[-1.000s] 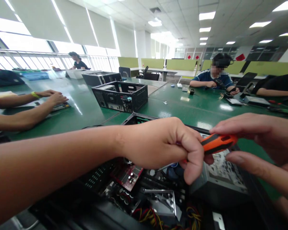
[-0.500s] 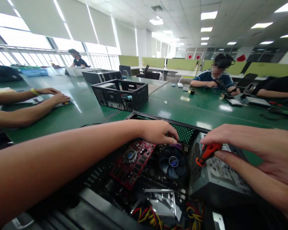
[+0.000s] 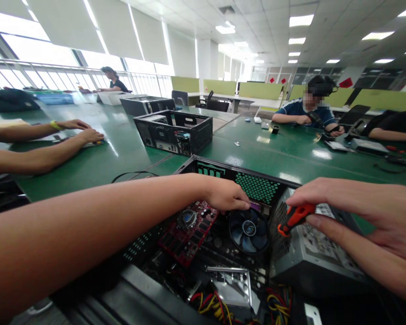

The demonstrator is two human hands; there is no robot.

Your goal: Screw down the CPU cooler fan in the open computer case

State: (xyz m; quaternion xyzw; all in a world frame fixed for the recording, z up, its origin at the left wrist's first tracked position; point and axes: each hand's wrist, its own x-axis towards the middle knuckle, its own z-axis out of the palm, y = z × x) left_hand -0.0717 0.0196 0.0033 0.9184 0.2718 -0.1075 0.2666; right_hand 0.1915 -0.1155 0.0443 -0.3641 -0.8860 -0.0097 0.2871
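Left hand [image 3: 228, 197] fingers rest loosely on the fan [image 3: 249, 229]; at 3 o'clock, right hand [image 3: 365, 216] grips the screwdriver [image 3: 294, 217], likely aiming next.

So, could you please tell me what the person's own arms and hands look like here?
Both are bare. The left hand and its long forearm show no sleeve, glove, watch or band. The right hand is likewise uncovered, with no ring or glove visible.

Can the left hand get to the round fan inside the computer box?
Probably yes. The left hand already rests at the fan's upper edge, and nothing covers the fan. The right hand holds the orange screwdriver off to the side, above the grey power box.
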